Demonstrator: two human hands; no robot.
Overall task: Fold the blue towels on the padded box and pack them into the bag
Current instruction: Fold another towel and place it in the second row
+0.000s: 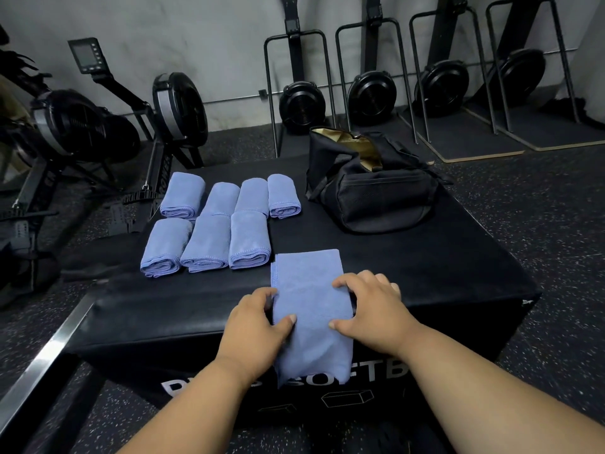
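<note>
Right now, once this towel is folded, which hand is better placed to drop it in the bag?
Right, probably. The right hand grips the towel's right edge, and the open black bag sits on that side, farther back. The left hand holds the opposite edge, nearer the folded towels.

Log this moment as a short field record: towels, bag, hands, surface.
folded towels: seven, in two rows on the padded box
towel in work: one long strip, near end hanging over the box's front edge
bag: black, open at the top, tan lining showing, no towel visible inside
left hand: grips the strip's left edge
right hand: grips its right edge
</note>
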